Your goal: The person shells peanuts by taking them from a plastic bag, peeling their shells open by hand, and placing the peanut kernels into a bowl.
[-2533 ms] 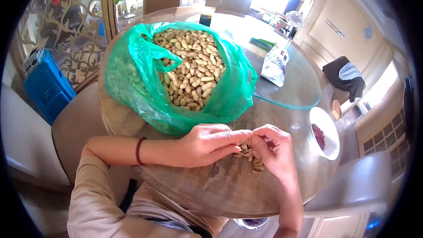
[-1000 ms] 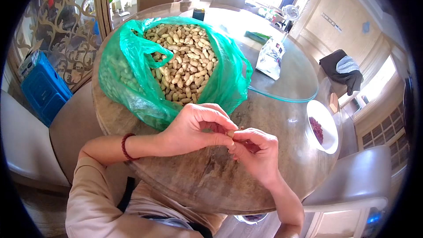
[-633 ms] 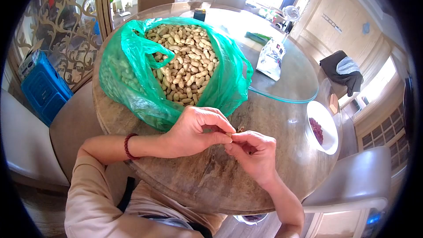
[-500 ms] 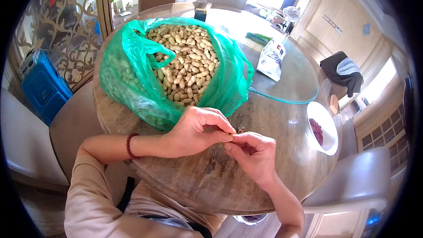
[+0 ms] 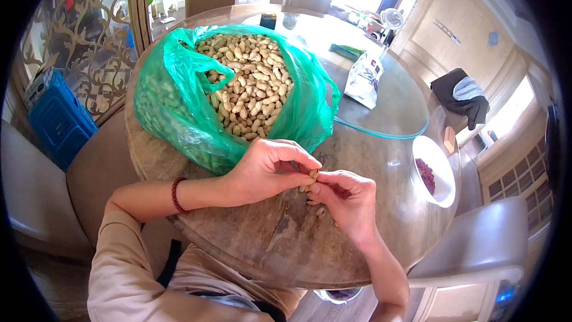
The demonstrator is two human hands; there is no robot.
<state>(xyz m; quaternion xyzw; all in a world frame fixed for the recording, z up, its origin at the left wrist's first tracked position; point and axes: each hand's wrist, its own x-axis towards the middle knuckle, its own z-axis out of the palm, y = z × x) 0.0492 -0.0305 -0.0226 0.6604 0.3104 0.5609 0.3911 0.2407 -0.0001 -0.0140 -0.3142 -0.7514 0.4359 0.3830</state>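
My left hand and my right hand meet over the near part of the table. Between their fingertips is a peanut, pinched from both sides and partly covered by the fingers. Pieces of peanut shell show just below the fingers, by my right hand. Right behind my left hand, a green plastic bag lies wide open, heaped with unshelled peanuts. To the right of my hands, a white bowl holds dark red kernels.
The round table carries a glass turntable with a white packet and a green packet. A small dark jar stands behind the bag. Chairs surround the table, and a blue crate is at left.
Shell pieces now show beneath my fingers, and more of the peanut is visible between them. My hands stay nearly in place. A person in the background has shifted to the right.
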